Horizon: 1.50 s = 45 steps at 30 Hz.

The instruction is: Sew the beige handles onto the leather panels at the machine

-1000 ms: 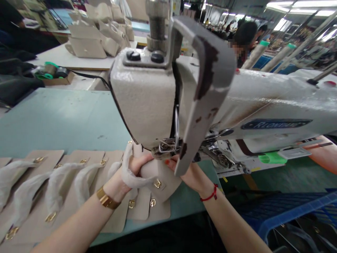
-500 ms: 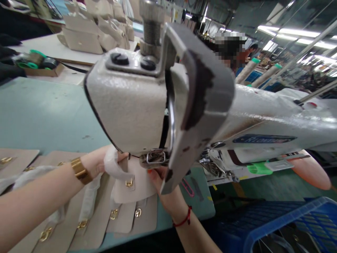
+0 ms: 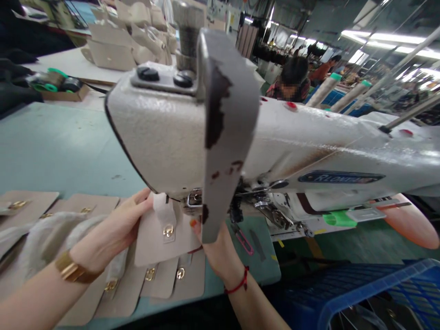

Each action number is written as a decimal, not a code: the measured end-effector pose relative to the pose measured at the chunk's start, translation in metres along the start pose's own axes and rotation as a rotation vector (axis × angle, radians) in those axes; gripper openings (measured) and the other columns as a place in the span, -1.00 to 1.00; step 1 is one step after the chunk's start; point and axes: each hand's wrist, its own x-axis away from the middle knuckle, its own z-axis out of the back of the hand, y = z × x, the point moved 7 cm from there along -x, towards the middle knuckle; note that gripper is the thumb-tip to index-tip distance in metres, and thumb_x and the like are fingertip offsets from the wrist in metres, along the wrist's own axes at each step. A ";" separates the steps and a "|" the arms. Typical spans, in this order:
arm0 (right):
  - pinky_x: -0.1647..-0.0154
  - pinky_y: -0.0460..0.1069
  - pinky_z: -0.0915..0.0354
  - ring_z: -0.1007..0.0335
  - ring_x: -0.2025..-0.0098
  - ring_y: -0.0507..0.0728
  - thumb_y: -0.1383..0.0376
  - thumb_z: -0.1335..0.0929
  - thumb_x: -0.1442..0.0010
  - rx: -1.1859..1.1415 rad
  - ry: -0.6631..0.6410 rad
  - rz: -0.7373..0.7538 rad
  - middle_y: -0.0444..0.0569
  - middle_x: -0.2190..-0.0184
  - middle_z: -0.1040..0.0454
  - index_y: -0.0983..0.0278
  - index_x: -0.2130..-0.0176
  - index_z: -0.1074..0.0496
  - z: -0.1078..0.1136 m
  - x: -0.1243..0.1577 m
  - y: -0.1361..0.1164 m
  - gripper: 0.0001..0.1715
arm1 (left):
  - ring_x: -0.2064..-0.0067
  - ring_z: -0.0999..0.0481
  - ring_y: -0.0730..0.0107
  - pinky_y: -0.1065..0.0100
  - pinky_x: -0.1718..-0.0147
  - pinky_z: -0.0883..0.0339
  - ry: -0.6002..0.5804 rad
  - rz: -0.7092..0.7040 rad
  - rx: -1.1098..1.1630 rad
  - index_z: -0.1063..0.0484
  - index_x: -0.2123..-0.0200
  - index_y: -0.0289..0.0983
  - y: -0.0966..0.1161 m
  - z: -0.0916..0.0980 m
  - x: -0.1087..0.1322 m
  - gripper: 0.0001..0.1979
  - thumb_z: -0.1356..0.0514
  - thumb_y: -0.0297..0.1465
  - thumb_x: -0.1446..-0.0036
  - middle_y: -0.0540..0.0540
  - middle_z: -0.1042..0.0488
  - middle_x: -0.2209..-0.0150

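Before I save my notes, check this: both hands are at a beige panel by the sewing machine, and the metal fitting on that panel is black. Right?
Only the colour is wrong: the head view shows the metal fitting is gold. The left hand and right hand are indeed at the beige panel by the sewing machine.

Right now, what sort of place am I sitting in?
Likely a sewing workshop, perhaps for bags: there's a sewing machine, beige panels with gold-coloured hardware, and thread spools.

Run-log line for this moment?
left hand: at beige panel's left edge | right hand: its right side | sewing machine: above panel
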 end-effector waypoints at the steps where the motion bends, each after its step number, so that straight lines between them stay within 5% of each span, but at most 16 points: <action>1: 0.35 -0.10 -0.29 -0.35 0.27 0.14 0.03 -0.34 -0.22 -0.007 0.002 -0.002 -0.05 0.49 -0.36 0.30 0.47 -0.40 -0.001 0.000 0.000 -0.58 | 0.33 -0.59 0.30 0.46 0.44 -0.47 0.000 0.003 0.012 -0.50 0.13 -0.19 -0.012 0.007 0.006 -0.76 -0.28 -0.42 -0.09 0.01 -0.62 0.29; 5: 0.40 -0.11 -0.35 -0.36 0.34 0.11 0.00 -0.34 -0.21 -0.126 -0.030 -0.022 -0.07 0.50 -0.35 0.31 0.46 -0.40 -0.007 -0.002 0.000 -0.55 | 0.29 -0.58 0.37 0.53 0.44 -0.47 0.134 -0.037 0.213 -0.45 -0.03 -0.09 -0.065 0.020 0.037 -0.58 -0.33 -0.36 -0.07 0.01 -0.61 0.14; 10: 0.58 -0.14 -0.34 -0.39 0.49 0.06 -0.05 -0.36 -0.19 -0.303 -0.117 -0.090 -0.07 0.46 -0.45 0.33 0.36 -0.45 -0.016 0.000 0.006 -0.52 | 0.04 -0.53 0.26 0.46 0.14 -0.48 0.092 -0.152 0.451 -0.44 -0.05 -0.15 -0.094 -0.018 0.053 -0.49 -0.40 -0.31 0.02 -0.05 -0.59 0.10; 15: 0.59 -0.18 -0.32 -0.40 0.64 0.01 -0.13 -0.34 -0.19 -0.382 -0.224 -0.153 -0.06 0.61 -0.45 0.38 0.36 -0.42 -0.024 0.013 0.019 -0.41 | 0.10 -0.57 0.19 0.36 0.18 -0.49 0.151 -0.042 0.361 -0.52 0.11 -0.30 -0.096 -0.032 0.049 -0.60 -0.39 -0.26 0.02 -0.13 -0.60 0.16; 18: 0.58 -0.20 -0.31 -0.43 0.62 0.01 -0.14 -0.34 -0.20 -0.389 -0.246 -0.158 -0.01 0.60 -0.49 0.39 0.37 -0.40 -0.024 0.022 0.023 -0.39 | 0.06 -0.55 0.17 0.31 0.10 -0.46 0.228 0.004 0.206 -0.52 0.12 -0.32 -0.101 -0.017 0.049 -0.56 -0.42 -0.24 0.06 -0.15 -0.59 0.12; 24: 0.56 -0.22 -0.30 -0.50 0.55 0.02 -0.10 -0.34 -0.22 -0.382 -0.282 -0.195 0.06 0.52 -0.55 0.40 0.32 -0.42 -0.014 0.040 0.026 -0.43 | 0.41 -0.47 0.31 0.35 0.42 -0.38 0.201 0.077 -0.037 -0.53 0.42 -0.40 -0.110 0.002 0.048 -0.59 -0.42 -0.13 0.10 -0.12 -0.54 0.44; 32: 0.64 -0.22 -0.25 -0.44 0.61 0.02 -0.24 -0.29 -0.15 -0.414 -0.213 -0.292 0.06 0.59 -0.51 0.40 0.38 -0.40 -0.011 0.032 0.027 -0.28 | 0.31 -0.48 0.32 0.38 0.28 -0.38 0.186 0.109 -0.029 -0.54 0.41 -0.36 -0.102 -0.002 0.051 -0.58 -0.46 -0.13 0.19 -0.10 -0.56 0.39; 39: 0.61 -0.21 -0.28 -0.37 0.65 -0.02 -0.18 -0.33 -0.15 -0.347 -0.203 -0.188 -0.03 0.64 -0.46 0.37 0.44 -0.35 -0.019 0.030 0.018 -0.36 | 0.49 -0.32 0.44 0.43 0.50 -0.23 0.072 0.109 -0.047 -0.46 0.60 -0.34 -0.100 -0.010 0.050 -0.60 -0.41 -0.11 0.12 -0.02 -0.41 0.59; 45: 0.60 -0.20 -0.30 -0.36 0.65 -0.02 -0.13 -0.33 -0.17 -0.329 -0.178 -0.159 -0.06 0.65 -0.44 0.36 0.44 -0.35 -0.016 0.033 0.016 -0.41 | 0.49 -0.34 0.43 0.43 0.41 -0.33 -0.121 0.126 0.094 -0.46 0.65 -0.33 -0.085 -0.040 0.057 -0.61 -0.42 -0.14 0.12 -0.02 -0.40 0.61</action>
